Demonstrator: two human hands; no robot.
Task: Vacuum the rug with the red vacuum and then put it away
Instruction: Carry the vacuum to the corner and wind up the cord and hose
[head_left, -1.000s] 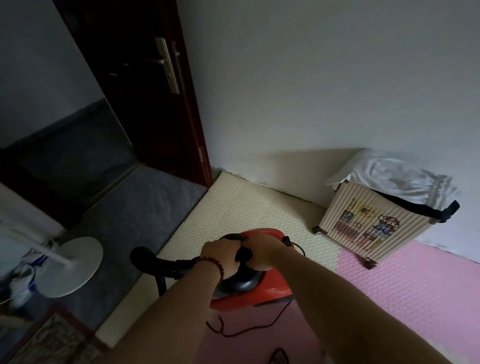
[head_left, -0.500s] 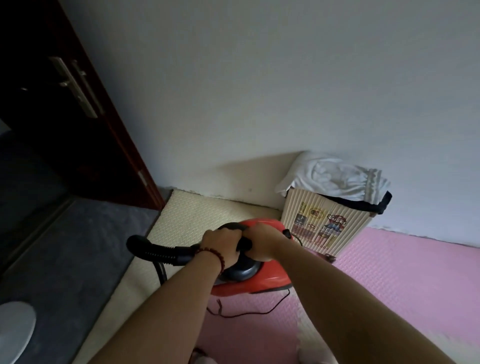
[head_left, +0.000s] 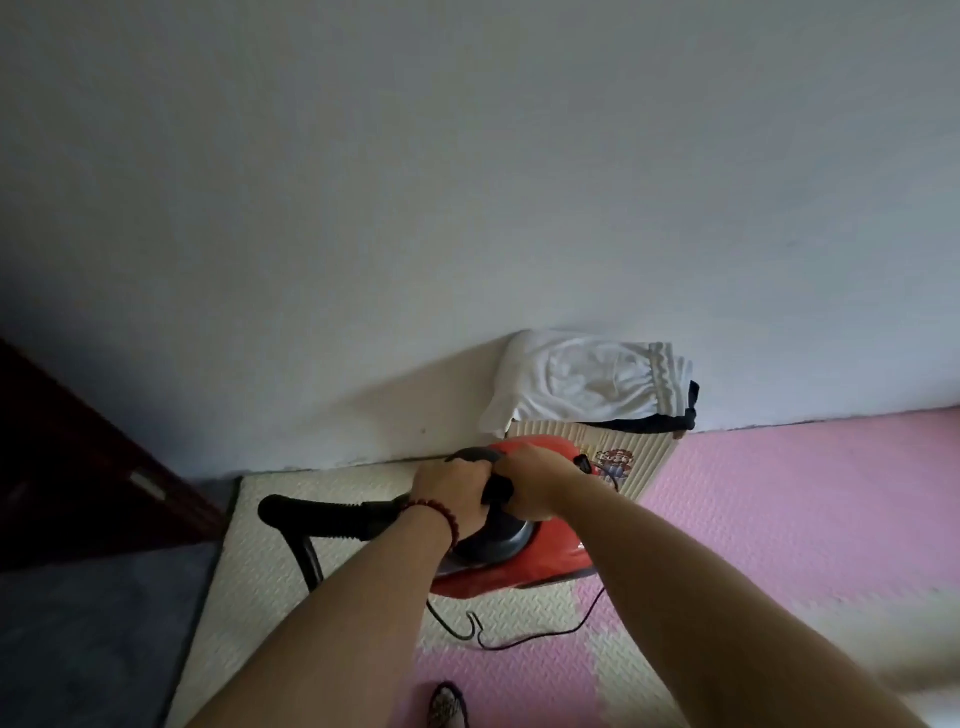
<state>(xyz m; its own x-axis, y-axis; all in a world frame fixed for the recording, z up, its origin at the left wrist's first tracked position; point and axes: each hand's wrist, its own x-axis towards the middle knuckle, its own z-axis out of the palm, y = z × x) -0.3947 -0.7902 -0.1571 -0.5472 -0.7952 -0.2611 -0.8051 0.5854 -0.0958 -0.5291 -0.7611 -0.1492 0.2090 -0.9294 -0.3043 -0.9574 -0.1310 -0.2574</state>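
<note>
Fingers (head_left: 470, 470) of both hands are curled tight round the black handle (head_left: 498, 487) on top of the red vacuum (head_left: 545, 566), my left hand (head_left: 449, 493) and right hand (head_left: 537, 483) nearly touching. Beyond my fingers a pale wall (head_left: 467, 208) fills most of the view. To their right lies pink foam matting (head_left: 779, 509). Beneath them and to their left is cream foam matting (head_left: 260, 571), then grey floor (head_left: 78, 623) and a dark door (head_left: 78, 457). Whether the vacuum rests on the matting I cannot tell. Just past my right fingers a ribbed basket (head_left: 647, 460) stands against the wall, with white cloth (head_left: 587, 379) heaped on it. A black hose (head_left: 322, 512) sticks out left of my fingers, and a thin cord (head_left: 545, 634) trails below them.
</note>
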